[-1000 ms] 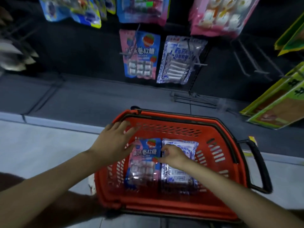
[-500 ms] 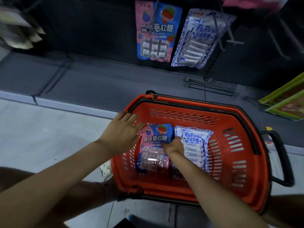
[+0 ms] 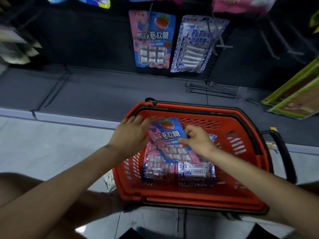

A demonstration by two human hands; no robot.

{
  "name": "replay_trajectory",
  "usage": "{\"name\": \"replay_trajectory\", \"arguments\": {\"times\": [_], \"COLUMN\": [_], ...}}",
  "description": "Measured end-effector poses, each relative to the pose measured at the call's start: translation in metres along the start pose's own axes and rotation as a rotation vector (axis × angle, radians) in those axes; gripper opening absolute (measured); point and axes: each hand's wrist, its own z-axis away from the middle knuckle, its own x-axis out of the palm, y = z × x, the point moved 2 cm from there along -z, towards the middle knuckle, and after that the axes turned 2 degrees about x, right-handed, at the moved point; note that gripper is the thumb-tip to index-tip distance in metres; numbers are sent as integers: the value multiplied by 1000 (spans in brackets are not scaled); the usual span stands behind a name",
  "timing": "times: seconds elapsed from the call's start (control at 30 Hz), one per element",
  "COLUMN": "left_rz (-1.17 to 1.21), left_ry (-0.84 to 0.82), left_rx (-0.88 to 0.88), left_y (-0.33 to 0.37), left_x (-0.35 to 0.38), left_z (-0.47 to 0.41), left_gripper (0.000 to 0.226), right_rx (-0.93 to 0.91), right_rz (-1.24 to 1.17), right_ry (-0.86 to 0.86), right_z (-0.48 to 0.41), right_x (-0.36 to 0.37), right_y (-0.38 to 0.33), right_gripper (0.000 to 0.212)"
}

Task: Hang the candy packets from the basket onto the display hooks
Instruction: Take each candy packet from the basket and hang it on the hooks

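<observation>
Holding a strawberry candy packet [image 3: 170, 135] just over the red basket [image 3: 250, 128], we pinch its edge with our right hand [image 3: 198, 142], left hand [image 3: 129, 135] spread alongside; next, its top must meet the display hook [image 3: 148, 16] above the basket.

The right hand [image 3: 196, 142] covered the right edge of the pink-and-blue candy packet [image 3: 166, 135] it pinched, and that packet hid the top of a second pink-and-blue packet [image 3: 154, 165] lying in the red basket [image 3: 248, 169]. The blue-and-white packet [image 3: 196, 171] beside it showed only its lower part — hand and wrist hid the rest. The pink packets at the top edge [image 3: 238, 5] were cut off and smeared; the packets at the left edge [image 3: 15, 47] were too blurred to name. The green-and-yellow packs [image 3: 296, 100] ran off the right edge.
</observation>
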Motion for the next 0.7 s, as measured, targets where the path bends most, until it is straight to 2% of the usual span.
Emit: {"name": "replay_trajectory", "arguments": {"times": [0.13, 0.27, 0.4, 0.5, 0.57, 0.63, 0.7], "left_rz": [237, 673, 1299, 1640, 1741, 1793, 1838], "left_ry": [14, 98, 206, 212, 173, 158, 177], "left_rx": [-133, -252, -528, -583, -563, -554, -575], "left_y": [15, 31, 38, 46, 50, 54, 57], "left_x": [-14, -32, -41, -48, -53, -58, -66], "left_z": [-9, -20, -33, -43, -46, -50, -53], "left_gripper": [87, 68, 72, 39, 18, 27, 37], "right_rx": [-117, -179, -182, -162, -154, -142, -126], "right_rz": [-20, -90, -236, -452, -533, -582, -606], "right_ry": [-22, -32, 14, 67, 78, 76, 44], "right_z": [17, 42, 59, 62, 62, 57, 53], "right_x": [-44, -84, -114, -122, -121, -120, -117], "right_y": [-25, -53, -59, -58, -63, -68, -74], "right_gripper": [36, 27, 23, 30, 24, 16, 18]}}
